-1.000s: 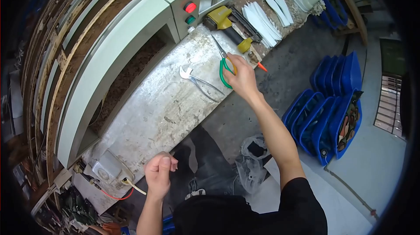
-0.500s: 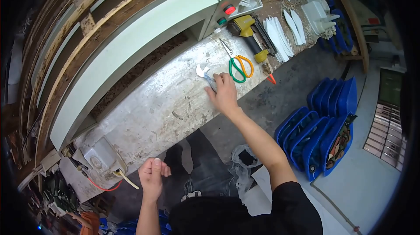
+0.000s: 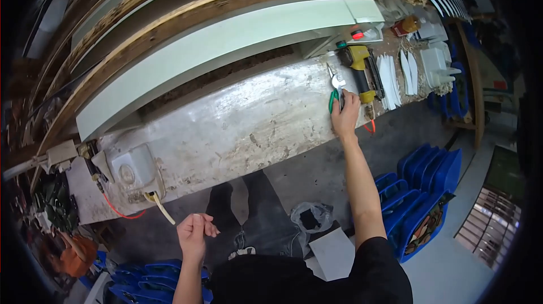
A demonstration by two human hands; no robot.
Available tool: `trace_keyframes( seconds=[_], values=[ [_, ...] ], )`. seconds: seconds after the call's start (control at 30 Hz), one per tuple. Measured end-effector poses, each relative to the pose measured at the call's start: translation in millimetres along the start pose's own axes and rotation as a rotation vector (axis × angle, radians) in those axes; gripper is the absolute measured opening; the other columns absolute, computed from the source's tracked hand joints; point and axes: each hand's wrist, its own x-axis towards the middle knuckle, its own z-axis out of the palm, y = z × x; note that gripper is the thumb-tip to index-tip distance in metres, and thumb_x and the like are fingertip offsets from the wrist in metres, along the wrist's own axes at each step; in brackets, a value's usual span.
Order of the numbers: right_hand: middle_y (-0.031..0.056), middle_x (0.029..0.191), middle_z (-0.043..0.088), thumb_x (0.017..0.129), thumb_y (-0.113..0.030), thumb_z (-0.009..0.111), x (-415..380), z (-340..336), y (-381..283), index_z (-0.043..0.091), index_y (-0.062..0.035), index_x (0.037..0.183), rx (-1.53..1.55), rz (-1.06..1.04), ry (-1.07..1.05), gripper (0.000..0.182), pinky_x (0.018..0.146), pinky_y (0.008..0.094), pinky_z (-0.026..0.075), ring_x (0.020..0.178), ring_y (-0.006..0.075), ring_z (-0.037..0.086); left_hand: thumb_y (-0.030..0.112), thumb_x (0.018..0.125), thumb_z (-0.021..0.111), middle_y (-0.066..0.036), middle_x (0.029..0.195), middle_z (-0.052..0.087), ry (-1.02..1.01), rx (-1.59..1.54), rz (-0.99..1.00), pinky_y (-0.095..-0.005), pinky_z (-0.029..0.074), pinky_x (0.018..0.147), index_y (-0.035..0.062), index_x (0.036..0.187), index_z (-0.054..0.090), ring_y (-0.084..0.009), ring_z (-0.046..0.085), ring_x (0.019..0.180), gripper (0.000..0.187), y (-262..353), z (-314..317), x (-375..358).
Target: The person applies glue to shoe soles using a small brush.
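My right hand (image 3: 347, 116) is at the bench's front edge, closed around the handle of an adjustable wrench (image 3: 338, 82) with a silver head. The wrench lies over a pair of scissors (image 3: 332, 102); one green handle loop shows beside my fingers, and the other loop is hidden. Just right of the hand, a yellow and black nail gun (image 3: 357, 60) rests on the bench. My left hand (image 3: 194, 235) hovers in front of the bench with its fingers curled in and nothing showing in them.
White strips (image 3: 388, 83) and a bottle (image 3: 405, 25) sit at the bench's right end. A pale curved panel (image 3: 226, 35) runs along the back. On the left stands a white container (image 3: 133, 167) beside a red hose (image 3: 116, 209). Blue bins (image 3: 421, 202) are stacked on the floor at right.
My right hand has carried the wrench to the right, over the scissors. The camera view has turned, shifting the bench in the picture. My left hand stays curled.
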Motion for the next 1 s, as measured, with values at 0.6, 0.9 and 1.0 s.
trace_keyframes(
  seconds=[0.6, 0.9, 1.0],
  values=[
    [0.0106, 0.123, 0.068, 0.089, -0.005, 0.073, -97, -134, -316, 0.067, -0.0007, 0.128, 1.050, -0.079, -0.943, 0.040, 0.093, 0.0326, 0.052, 0.104, 0.0226, 0.065, 0.012, 0.108, 0.056, -0.020, 0.122, 0.069, -0.217, -0.474, 0.120, -0.0340, 0.058, 0.093, -0.0018, 0.138, 0.055, -0.0237, 0.071, 0.100, 0.033, -16, -21, -21],
    [0.0155, 0.122, 0.068, 0.093, -0.004, 0.067, -208, -167, -419, 0.071, 0.0027, 0.118, 0.778, -0.487, -0.894, 0.025, 0.090, 0.0358, 0.054, 0.101, 0.0257, 0.066, 0.021, 0.111, 0.052, -0.018, 0.119, 0.068, -0.280, -0.550, 0.060, -0.0344, 0.058, 0.095, -0.0013, 0.137, 0.055, -0.0240, 0.071, 0.102, 0.035, -24, -74, -74],
    [0.0145, 0.116, 0.069, 0.096, -0.005, 0.066, -220, -177, -426, 0.071, 0.0033, 0.113, 0.757, -0.331, -0.868, 0.019, 0.085, 0.0336, 0.054, 0.095, 0.0226, 0.066, 0.024, 0.111, 0.051, -0.012, 0.096, 0.069, -0.068, -0.611, 0.010, -0.0267, 0.057, 0.073, -0.0012, 0.125, 0.062, -0.0158, 0.068, 0.076, 0.031, -5, -85, -102]
  ],
)
